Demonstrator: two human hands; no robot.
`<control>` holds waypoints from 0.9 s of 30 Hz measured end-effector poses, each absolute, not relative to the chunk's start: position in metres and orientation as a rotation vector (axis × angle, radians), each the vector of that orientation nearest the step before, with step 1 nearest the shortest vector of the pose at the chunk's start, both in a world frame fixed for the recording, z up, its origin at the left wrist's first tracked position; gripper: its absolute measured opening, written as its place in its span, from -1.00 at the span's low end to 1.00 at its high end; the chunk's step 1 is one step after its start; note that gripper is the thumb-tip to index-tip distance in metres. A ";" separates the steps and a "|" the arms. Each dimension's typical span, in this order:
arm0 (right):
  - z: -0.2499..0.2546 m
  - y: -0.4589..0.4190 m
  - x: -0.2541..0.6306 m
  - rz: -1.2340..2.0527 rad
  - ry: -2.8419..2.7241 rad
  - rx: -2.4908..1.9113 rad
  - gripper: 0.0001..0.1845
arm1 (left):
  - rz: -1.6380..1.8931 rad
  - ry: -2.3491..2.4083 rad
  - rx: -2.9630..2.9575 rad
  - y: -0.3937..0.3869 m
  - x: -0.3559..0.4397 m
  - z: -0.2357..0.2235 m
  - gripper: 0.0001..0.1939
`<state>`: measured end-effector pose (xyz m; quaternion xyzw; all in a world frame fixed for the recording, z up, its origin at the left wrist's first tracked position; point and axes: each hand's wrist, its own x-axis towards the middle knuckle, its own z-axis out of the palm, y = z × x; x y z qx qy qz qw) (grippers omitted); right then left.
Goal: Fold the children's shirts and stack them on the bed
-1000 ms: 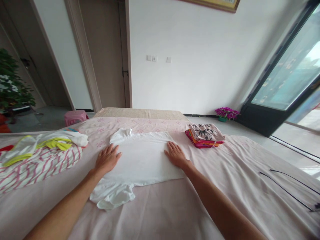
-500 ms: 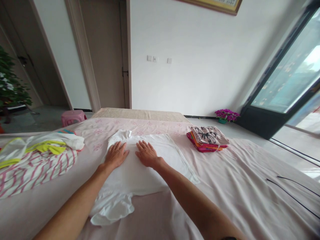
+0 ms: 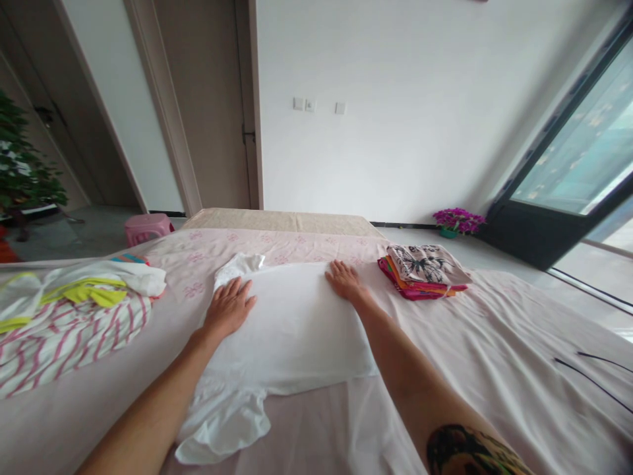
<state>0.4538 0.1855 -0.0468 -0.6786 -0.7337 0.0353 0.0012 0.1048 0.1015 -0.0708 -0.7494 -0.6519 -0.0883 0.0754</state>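
Observation:
A white short-sleeved shirt (image 3: 297,330) lies spread sideways on a pale pink sheet (image 3: 316,429). Its neck end and sleeves are to the left, its hem to the right. My left hand (image 3: 230,307) rests flat on the shirt's upper left part, below the far sleeve, fingers spread. My right hand (image 3: 345,280) lies flat near the far hem corner, fingers stretched out. Part of the hem is hidden under my right forearm. The near sleeve is rumpled toward me.
At the right sits a stack of folded clothes (image 3: 422,274), a butterfly print on top. Heaped at the left are loose clothes (image 3: 84,316), striped and yellow-trimmed. Dark cords (image 3: 593,382) lie at the far right. Beyond stand a pink stool (image 3: 147,229) and purple flowers (image 3: 459,222).
My right hand has slid right across the shirt, from its middle to near the hem, and the cloth there looks smoother. My left hand stays in place. The view has tilted down slightly.

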 end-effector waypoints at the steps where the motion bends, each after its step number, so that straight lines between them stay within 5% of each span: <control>1: -0.045 0.183 0.468 0.109 -2.271 -2.188 -0.28 | -0.267 -1.953 -2.248 0.101 0.105 -0.071 -0.40; 9: -0.029 0.135 0.478 -0.009 -2.104 -2.346 -0.24 | -0.289 -1.868 -2.215 0.096 0.107 -0.071 -0.43; 19: -0.046 0.002 0.327 0.163 -2.445 -1.522 -0.25 | -0.272 -1.798 -2.421 0.044 0.107 -0.070 -0.37; 27: -0.045 -0.001 0.398 0.100 -2.407 -1.755 -0.28 | -0.250 -1.719 -2.473 0.002 0.072 -0.071 -0.38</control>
